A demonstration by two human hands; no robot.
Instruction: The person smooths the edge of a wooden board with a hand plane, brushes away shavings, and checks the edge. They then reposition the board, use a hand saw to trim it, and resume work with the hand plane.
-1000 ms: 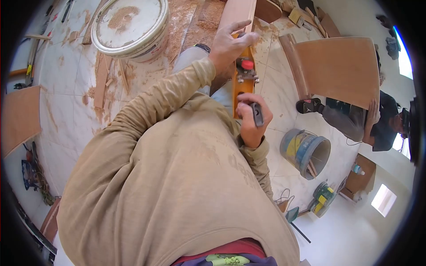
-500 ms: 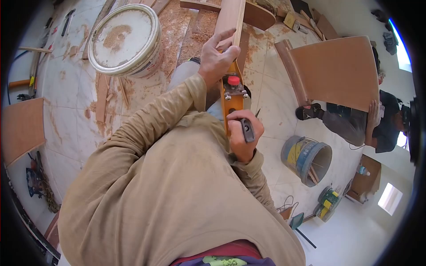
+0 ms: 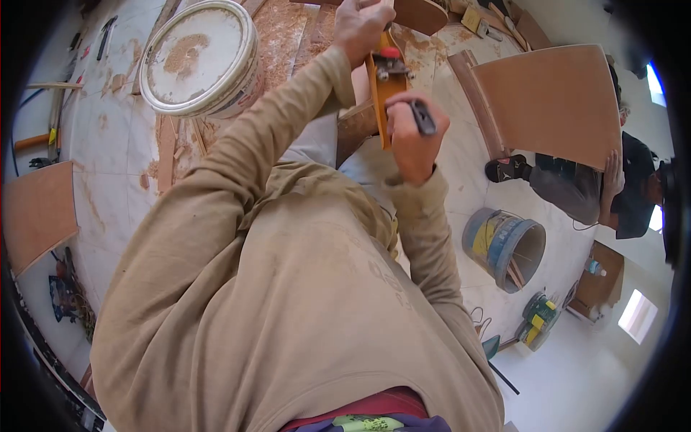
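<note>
An orange-bodied hand plane (image 3: 386, 92) with a red knob and metal fittings slopes away from my body. My right hand (image 3: 417, 137) is wrapped round its dark rear handle. Close to the top edge of the view, my left hand (image 3: 362, 27) closes on the front end of the plane, and its fingers partly hide what lies beneath. Under and beside the plane is a wooden board (image 3: 362, 81), mostly covered by hands and tool. A curved wooden piece (image 3: 416, 16) lies just beyond my left hand.
A lidded white bucket (image 3: 245, 54) stands left among wood shavings (image 3: 281, 32). At right, another person's hand (image 3: 614, 171) holds a curved panel (image 3: 551, 104). A blue-yellow bucket (image 3: 500, 241) with wood offcuts tilts nearby. Another panel (image 3: 39, 212) is far left.
Both hands and the hand plane have moved forward, away from my body and up in the view. My right arm is stretched further out. The other person still holds the panel.
</note>
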